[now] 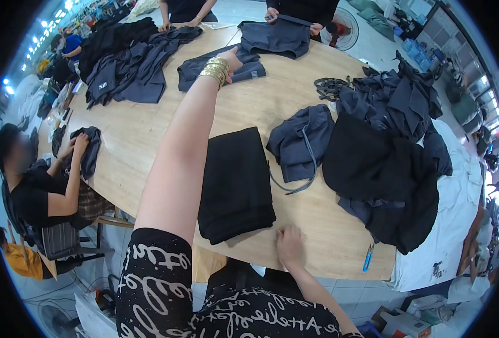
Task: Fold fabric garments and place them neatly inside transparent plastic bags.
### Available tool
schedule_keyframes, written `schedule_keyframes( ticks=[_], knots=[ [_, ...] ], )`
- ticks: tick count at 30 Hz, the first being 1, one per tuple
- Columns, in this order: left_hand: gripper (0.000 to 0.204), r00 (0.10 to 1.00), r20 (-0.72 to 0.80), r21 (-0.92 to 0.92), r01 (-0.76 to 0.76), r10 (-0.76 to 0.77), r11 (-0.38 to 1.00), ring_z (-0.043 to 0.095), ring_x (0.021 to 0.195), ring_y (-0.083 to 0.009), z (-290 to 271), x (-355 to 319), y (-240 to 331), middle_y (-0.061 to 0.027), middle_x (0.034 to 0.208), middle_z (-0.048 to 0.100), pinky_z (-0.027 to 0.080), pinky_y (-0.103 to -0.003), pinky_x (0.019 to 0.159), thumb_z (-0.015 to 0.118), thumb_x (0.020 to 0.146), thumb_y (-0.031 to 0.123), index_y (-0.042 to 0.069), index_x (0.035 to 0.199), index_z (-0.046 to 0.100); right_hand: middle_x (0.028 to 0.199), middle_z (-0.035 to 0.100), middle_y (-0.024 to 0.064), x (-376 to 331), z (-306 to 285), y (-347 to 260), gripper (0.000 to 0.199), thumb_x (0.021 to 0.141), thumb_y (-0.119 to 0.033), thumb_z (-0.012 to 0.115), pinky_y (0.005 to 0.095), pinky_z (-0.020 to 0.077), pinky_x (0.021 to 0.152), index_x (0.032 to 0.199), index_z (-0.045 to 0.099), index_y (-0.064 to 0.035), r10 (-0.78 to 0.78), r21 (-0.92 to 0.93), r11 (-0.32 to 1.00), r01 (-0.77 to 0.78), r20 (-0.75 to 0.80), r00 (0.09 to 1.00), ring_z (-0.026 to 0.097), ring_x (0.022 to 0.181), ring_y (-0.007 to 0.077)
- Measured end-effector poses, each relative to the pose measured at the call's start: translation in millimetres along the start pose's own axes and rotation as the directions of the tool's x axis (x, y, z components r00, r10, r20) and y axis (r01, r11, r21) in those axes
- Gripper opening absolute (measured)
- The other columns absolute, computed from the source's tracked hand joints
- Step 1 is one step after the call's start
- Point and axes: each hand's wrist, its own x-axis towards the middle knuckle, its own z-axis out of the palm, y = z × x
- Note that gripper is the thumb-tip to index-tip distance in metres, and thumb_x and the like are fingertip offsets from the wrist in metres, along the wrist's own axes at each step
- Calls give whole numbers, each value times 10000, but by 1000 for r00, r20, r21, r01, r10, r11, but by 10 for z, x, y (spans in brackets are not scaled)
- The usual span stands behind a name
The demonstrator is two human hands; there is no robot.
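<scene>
My left hand (232, 58), with several gold bangles on the wrist, stretches far across the wooden table (137, 141) and rests on a folded dark grey garment (221, 69); whether the fingers grip it I cannot tell. My right hand (289, 243) lies flat on the table's near edge, fingers down, holding nothing. Just left of it sits a neatly folded black garment (235, 185). A crumpled dark grey garment with a drawstring (301, 143) lies beyond my right hand.
A heap of black and grey clothes (393, 152) fills the right side, and another pile (128, 62) the far left. A person at left (38, 186) holds dark cloth; two others work at the far edge. A blue tool (367, 257) lies near the right corner.
</scene>
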Motion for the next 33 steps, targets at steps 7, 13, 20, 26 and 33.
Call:
schedule_keyframes(
  ticks=[7,13,20,26,33],
  knots=[
    [740,995,33,-25,97,-96,995,665,569,-228,-235,272,77,-161,832,645,515,-305,436,539,889,254,269,1463,71,783,509,113,-710,-422,887,130,816,-151,606,394,397,718,806,527,-49,287,66,958,-279,-171,943,505,764,285],
    [671,988,144,0,-60,59,998,668,568,-193,54,56,-54,-140,760,671,515,-281,449,541,887,278,197,1453,190,769,514,147,-1359,-762,1733,104,814,-103,547,407,416,656,792,511,-8,478,141,878,-457,-300,826,511,722,314],
    [502,916,14,35,-402,402,915,611,953,-301,542,-471,-787,-167,1070,627,469,-406,851,601,842,321,85,1275,504,808,524,145,-1263,-1139,2036,131,768,-82,574,403,421,680,873,538,-11,594,-59,801,-595,-39,804,528,757,320],
    [449,843,-460,51,-287,278,957,439,1166,-369,827,-2334,-1863,-205,1245,475,363,-421,985,627,820,183,105,1246,506,1058,526,132,-523,-1349,1364,397,706,-56,648,381,418,858,1087,536,-70,320,62,947,-316,-74,944,524,990,310],
    [512,884,-435,162,-110,171,981,254,1330,-361,1823,-3597,-1576,-135,1444,296,221,-540,1039,595,848,288,226,1336,454,1303,423,143,852,-825,-836,508,792,-282,631,514,253,1021,1250,485,-120,-452,170,874,456,-61,890,361,1241,349]
  ],
)
